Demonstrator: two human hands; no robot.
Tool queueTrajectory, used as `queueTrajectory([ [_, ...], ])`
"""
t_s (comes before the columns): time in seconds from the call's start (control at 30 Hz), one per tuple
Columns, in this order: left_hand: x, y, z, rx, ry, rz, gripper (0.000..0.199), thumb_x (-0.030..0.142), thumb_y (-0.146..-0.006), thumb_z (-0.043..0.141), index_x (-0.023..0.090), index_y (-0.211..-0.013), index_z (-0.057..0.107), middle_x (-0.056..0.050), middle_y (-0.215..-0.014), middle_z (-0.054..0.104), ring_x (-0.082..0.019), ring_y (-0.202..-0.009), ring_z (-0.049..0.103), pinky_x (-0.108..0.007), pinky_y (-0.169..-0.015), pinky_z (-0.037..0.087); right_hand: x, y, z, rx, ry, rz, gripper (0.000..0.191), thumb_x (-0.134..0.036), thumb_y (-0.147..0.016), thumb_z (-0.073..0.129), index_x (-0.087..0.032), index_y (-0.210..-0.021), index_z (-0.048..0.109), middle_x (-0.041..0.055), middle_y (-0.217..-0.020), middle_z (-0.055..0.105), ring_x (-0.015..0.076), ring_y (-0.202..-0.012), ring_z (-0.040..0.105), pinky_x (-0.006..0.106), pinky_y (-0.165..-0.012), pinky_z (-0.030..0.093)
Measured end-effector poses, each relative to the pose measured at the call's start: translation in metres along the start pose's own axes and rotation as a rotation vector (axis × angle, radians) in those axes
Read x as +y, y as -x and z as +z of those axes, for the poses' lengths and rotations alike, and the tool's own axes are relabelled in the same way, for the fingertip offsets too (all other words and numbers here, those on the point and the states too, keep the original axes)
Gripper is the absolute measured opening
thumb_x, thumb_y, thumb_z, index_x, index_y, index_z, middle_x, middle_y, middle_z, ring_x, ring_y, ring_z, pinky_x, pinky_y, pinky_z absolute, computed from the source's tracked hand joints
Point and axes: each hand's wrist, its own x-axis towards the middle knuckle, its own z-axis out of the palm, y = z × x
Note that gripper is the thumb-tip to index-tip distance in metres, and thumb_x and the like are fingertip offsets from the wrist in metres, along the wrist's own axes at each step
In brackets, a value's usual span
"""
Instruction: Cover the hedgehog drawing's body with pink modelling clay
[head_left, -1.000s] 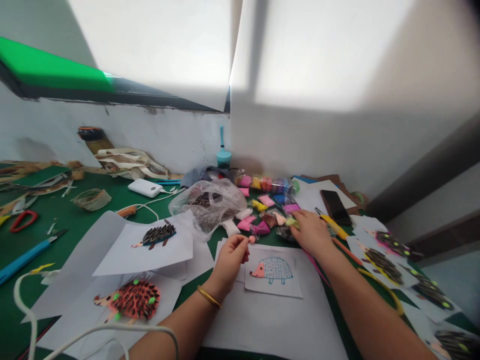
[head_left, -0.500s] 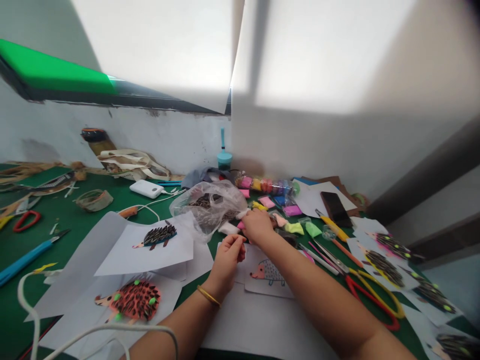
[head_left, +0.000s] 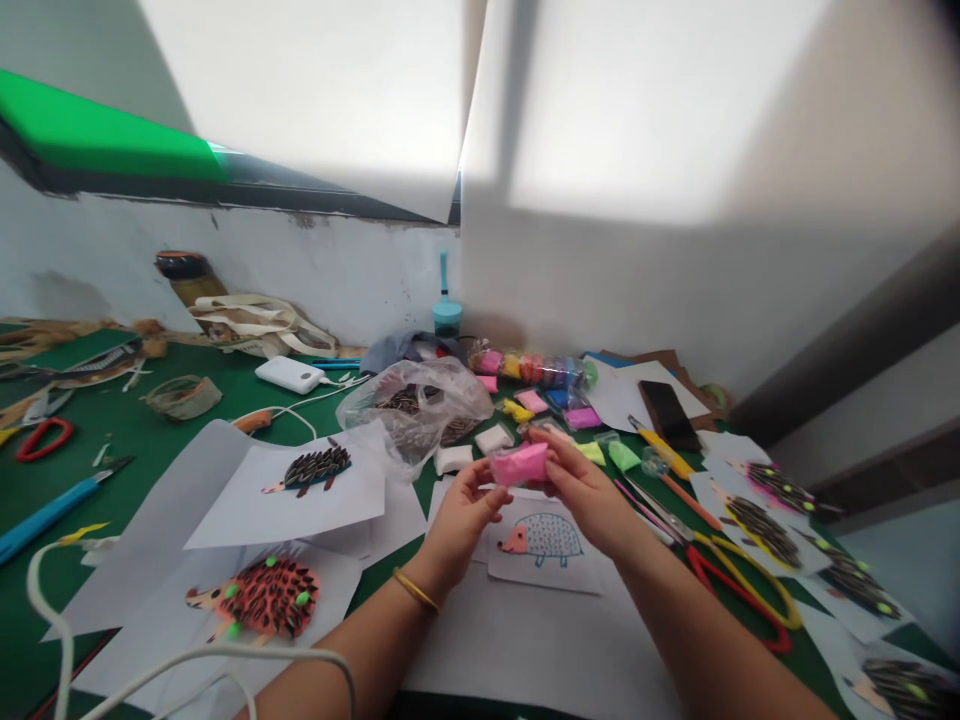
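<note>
Between my two hands is a small packet of bright pink modelling clay (head_left: 520,464), held above the paper. My left hand (head_left: 466,510) grips its left end between thumb and fingers. At the packet's right end, my right hand (head_left: 589,492) has its fingers closed on it. Just below lies a card with a hedgehog drawing (head_left: 551,540), blue dotted body and pink face, on white sheets (head_left: 525,640). Beyond my hands are white clay packets (head_left: 454,459) and a clear plastic bag of sunflower seeds (head_left: 416,410).
Scissors (head_left: 720,575) and a yellow cutter (head_left: 661,449) lie to the right, near several seed-covered hedgehog pictures (head_left: 769,530). On the left are a seeded red hedgehog (head_left: 270,600), a blue knife (head_left: 52,515) and a white cable (head_left: 187,660). A phone (head_left: 669,415) rests at the back right.
My right hand has come back from the clay pile with the pink packet. My left hand has opened from a closed pose and now grips the packet too. The hedgehog drawing is uncovered.
</note>
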Motion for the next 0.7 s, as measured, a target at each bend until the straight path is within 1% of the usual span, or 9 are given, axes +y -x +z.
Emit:
queueTrajectory([
  [0.07, 0.0, 0.002, 0.002, -0.086, -0.048, 0.033, 0.045, 0.041, -0.073, 0.077, 0.018, -0.109, 0.064, -0.006, -0.091, 0.067, -0.016, -0.075, 0.062, -0.022, -0.059, 0.043, 0.008, 0.017, 0.003, -0.035, -0.063, 0.046, 0.04, -0.04, -0.093, 0.05, -0.027, -0.131, 0.052, 0.0055, -0.109, 0.065, 0.0181, -0.086, 0.064, 0.032, -0.073, 0.05],
  [0.13, 0.001, 0.004, 0.004, -0.092, -0.095, 0.043, 0.036, 0.042, -0.074, 0.076, 0.015, -0.096, 0.068, -0.003, -0.076, 0.065, -0.014, -0.066, 0.059, -0.023, -0.058, 0.043, 0.015, 0.028, 0.006, -0.046, -0.108, 0.088, 0.044, -0.041, -0.09, 0.056, -0.027, -0.132, 0.049, 0.0067, -0.11, 0.066, 0.0201, -0.089, 0.066, 0.033, -0.073, 0.05],
  [0.17, 0.001, 0.005, 0.005, -0.081, -0.109, 0.041, 0.034, 0.043, -0.074, 0.076, 0.014, -0.09, 0.069, -0.002, -0.071, 0.064, -0.014, -0.063, 0.057, -0.023, -0.058, 0.043, 0.019, 0.031, 0.007, -0.049, -0.125, 0.103, 0.046, -0.042, -0.088, 0.06, -0.027, -0.13, 0.049, 0.007, -0.11, 0.067, 0.0208, -0.089, 0.067, 0.033, -0.074, 0.05],
  [0.23, 0.001, 0.006, 0.006, -0.07, -0.115, 0.031, 0.035, 0.044, -0.072, 0.077, 0.014, -0.088, 0.069, -0.001, -0.068, 0.062, -0.013, -0.06, 0.055, -0.023, -0.057, 0.042, 0.025, 0.034, 0.008, -0.027, -0.153, 0.116, 0.046, -0.044, -0.084, 0.065, -0.026, -0.124, 0.052, 0.0068, -0.105, 0.068, 0.0209, -0.086, 0.067, 0.034, -0.073, 0.051],
  [0.3, 0.002, 0.006, 0.006, -0.092, -0.113, 0.02, 0.038, 0.044, -0.07, 0.079, 0.014, -0.092, 0.07, -0.001, -0.067, 0.062, -0.012, -0.058, 0.054, -0.023, -0.056, 0.042, 0.029, 0.033, 0.008, 0.011, -0.172, 0.111, 0.043, -0.047, -0.081, 0.068, -0.024, -0.115, 0.056, 0.0059, -0.098, 0.068, 0.0197, -0.079, 0.067, 0.034, -0.071, 0.051],
  [0.4, 0.003, 0.008, 0.007, -0.123, -0.071, -0.006, 0.043, 0.048, -0.073, 0.076, 0.014, -0.098, 0.071, -0.003, -0.069, 0.065, -0.013, -0.062, 0.058, -0.023, -0.059, 0.045, 0.035, 0.031, 0.006, 0.072, -0.175, 0.109, 0.04, -0.051, -0.079, 0.069, -0.021, -0.104, 0.06, 0.004, -0.088, 0.067, 0.0176, -0.072, 0.063, 0.032, -0.068, 0.051],
  [0.5, 0.003, 0.009, 0.009, -0.113, 0.017, -0.061, 0.047, 0.055, -0.076, 0.071, 0.014, -0.098, 0.07, -0.005, -0.075, 0.067, -0.015, -0.066, 0.062, -0.025, -0.063, 0.048, 0.038, 0.031, 0.005, 0.11, -0.145, 0.112, 0.037, -0.052, -0.08, 0.067, -0.02, -0.099, 0.06, 0.0023, -0.081, 0.065, 0.0165, -0.068, 0.061, 0.031, -0.066, 0.05],
  [0.6, 0.0, 0.007, 0.008, -0.084, 0.03, -0.09, 0.044, 0.05, -0.072, 0.076, 0.013, -0.094, 0.069, -0.004, -0.071, 0.066, -0.013, -0.061, 0.062, -0.024, -0.059, 0.048, 0.038, 0.034, 0.005, 0.074, -0.105, 0.095, 0.033, -0.049, -0.084, 0.062, -0.021, -0.1, 0.057, 0.0018, -0.082, 0.063, 0.0168, -0.071, 0.062, 0.031, -0.068, 0.051],
  [0.7, -0.002, 0.006, 0.006, -0.059, -0.004, -0.067, 0.037, 0.045, -0.069, 0.079, 0.013, -0.082, 0.065, -0.001, -0.06, 0.063, -0.012, -0.053, 0.058, -0.022, -0.052, 0.045, 0.035, 0.039, 0.01, 0.033, -0.016, 0.07, 0.031, -0.044, -0.084, 0.062, -0.023, -0.105, 0.053, 0.0026, -0.092, 0.063, 0.0184, -0.08, 0.064, 0.032, -0.072, 0.053],
])
